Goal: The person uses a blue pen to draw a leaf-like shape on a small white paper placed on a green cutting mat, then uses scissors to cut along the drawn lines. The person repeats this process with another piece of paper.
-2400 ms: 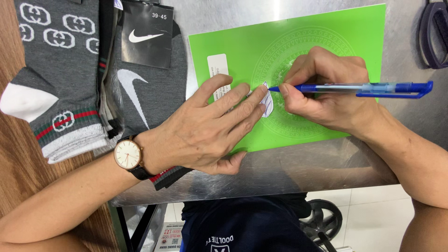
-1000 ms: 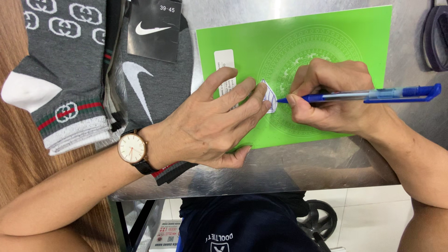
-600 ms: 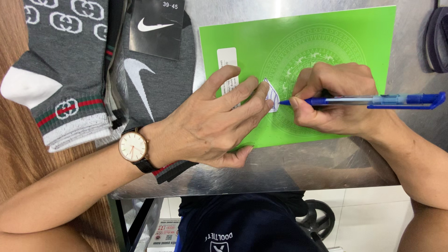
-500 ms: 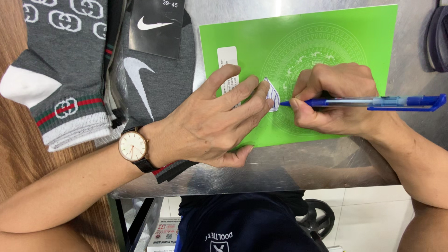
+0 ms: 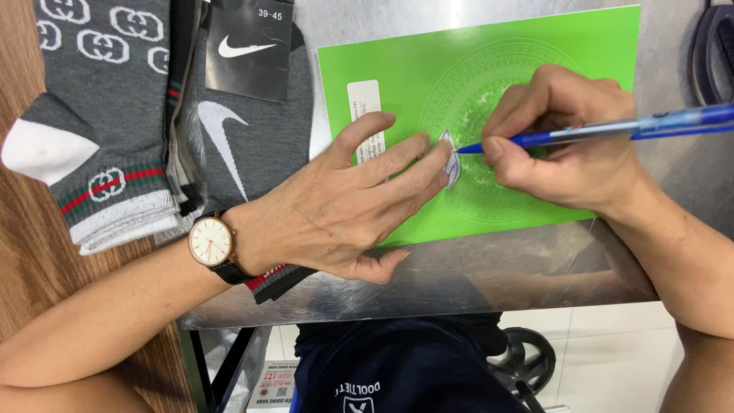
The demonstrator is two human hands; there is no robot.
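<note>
White slip [image 5: 451, 159] — half-hidden under fingertips [image 5: 436, 157]

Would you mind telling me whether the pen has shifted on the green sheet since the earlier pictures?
Yes. The blue pen in the right hand has moved slightly lower on the green sheet, away from its top edge; its tip remains at the small paper piece.

The far left of the steel table [image 5: 489, 275] is crowded: grey patterned socks [image 5: 99, 115] and grey socks with a black card label [image 5: 252, 115] lie edge to edge, leaving no gap between them. The left hand [image 5: 344, 206] sprawls from the socks onto the green folder [image 5: 474, 84], blocking the middle. The right hand [image 5: 566, 145] and its blue pen [image 5: 612, 130] bar the right. Bare steel shows along the near edge and above the folder's far right corner.
</note>
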